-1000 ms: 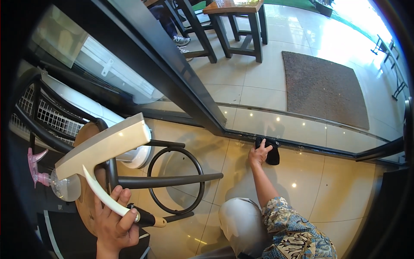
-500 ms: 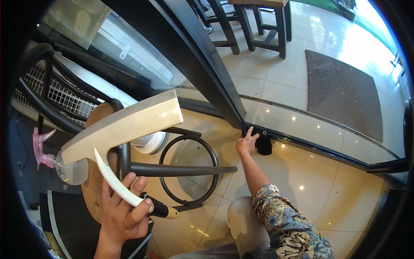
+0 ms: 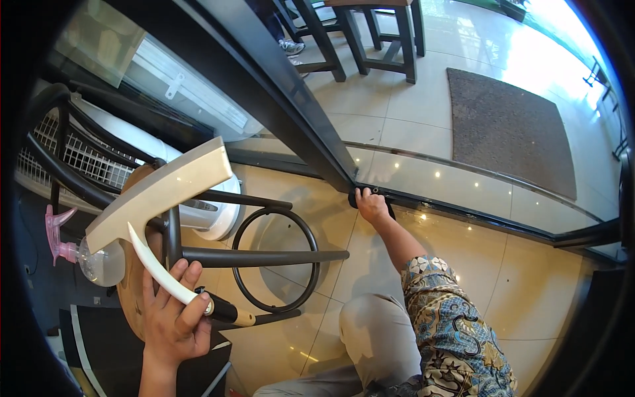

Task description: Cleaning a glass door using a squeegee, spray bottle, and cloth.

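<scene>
My left hand [image 3: 173,324] is closed round the dark lower grip of a squeegee [image 3: 165,192] with a white curved handle and a wide beige head. The squeegee is held up at the left, its head slanting up to the right. Down at the corner where the dark upright post [image 3: 331,145] meets the bottom rail [image 3: 476,220] of the glass panel, my right hand [image 3: 372,205] presses a black cloth [image 3: 352,198]. Its fingers are curled over the cloth, which they partly hide. Beyond the squeegee head stands a clear spray bottle [image 3: 104,263] with a pink trigger top.
A stool with a round wooden seat [image 3: 132,301] and a black metal foot ring [image 3: 316,264] stands close to my left arm. Behind the glass are a brown mat [image 3: 509,126], a dark-legged wooden stool [image 3: 390,65] and someone's shoes [image 3: 291,47]. A black box-like thing [image 3: 112,344] sits lower left.
My right hand has curled its fingers over the cloth and drawn it in against the corner; its loose end hung out beside the hand before. The whole view has shifted slightly. The left hand keeps its hold.
</scene>
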`<state>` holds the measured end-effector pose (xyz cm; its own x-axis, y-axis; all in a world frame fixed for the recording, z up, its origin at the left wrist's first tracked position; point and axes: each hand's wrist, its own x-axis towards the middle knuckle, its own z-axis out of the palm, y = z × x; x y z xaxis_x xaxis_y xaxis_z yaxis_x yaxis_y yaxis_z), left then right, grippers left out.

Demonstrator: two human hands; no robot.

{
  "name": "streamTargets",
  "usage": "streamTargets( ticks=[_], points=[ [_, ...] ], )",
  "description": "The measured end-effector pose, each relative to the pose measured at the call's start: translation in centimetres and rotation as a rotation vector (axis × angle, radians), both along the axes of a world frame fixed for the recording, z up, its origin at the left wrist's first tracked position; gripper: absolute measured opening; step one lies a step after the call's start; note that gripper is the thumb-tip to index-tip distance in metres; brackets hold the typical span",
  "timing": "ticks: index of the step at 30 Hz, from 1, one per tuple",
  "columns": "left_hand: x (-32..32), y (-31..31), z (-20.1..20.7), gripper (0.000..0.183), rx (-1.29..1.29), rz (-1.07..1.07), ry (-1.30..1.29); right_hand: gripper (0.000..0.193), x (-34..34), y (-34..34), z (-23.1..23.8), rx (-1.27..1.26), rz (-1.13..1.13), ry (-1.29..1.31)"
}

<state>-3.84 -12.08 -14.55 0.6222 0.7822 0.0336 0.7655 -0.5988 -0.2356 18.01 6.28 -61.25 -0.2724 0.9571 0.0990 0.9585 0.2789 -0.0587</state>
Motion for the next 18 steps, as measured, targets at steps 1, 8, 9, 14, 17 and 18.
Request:
streamTargets(
  ticks=[1, 8, 9, 14, 17, 18],
  points=[
    [0.1, 0.0, 0.0, 0.045, -0.004, 0.002, 0.004, 0.038, 0.6, -0.2, -0.1, 0.000, -0.013, -0.005],
    [0.2, -0.4, 0.0, 0.047, 0.003, 0.024, 0.005, 0.045, 7.1, -3.7, 1.5, -0.201, -0.051, 0.082],
    [0.2, -0.3, 0.0, 0.046, 0.008, 0.024, 0.009, 0.048, 8.6, -4.4, 1.6, -0.220, -0.072, 0.112],
    [0.6, -0.1, 0.0, 0.046, 0.017, 0.025, -0.001, 0.055, 15.1, -8.0, 3.2, -0.311, -0.167, 0.140],
    [0.7, -0.1, -0.1, 0.046, 0.022, 0.021, 0.002, 0.054, 18.4, -9.8, 3.5, -0.308, -0.219, 0.157],
    [0.8, -0.1, -0.1, 0.047, 0.026, 0.026, 0.014, 0.048, 19.4, -10.6, 4.7, -0.291, -0.247, 0.188]
  ],
)
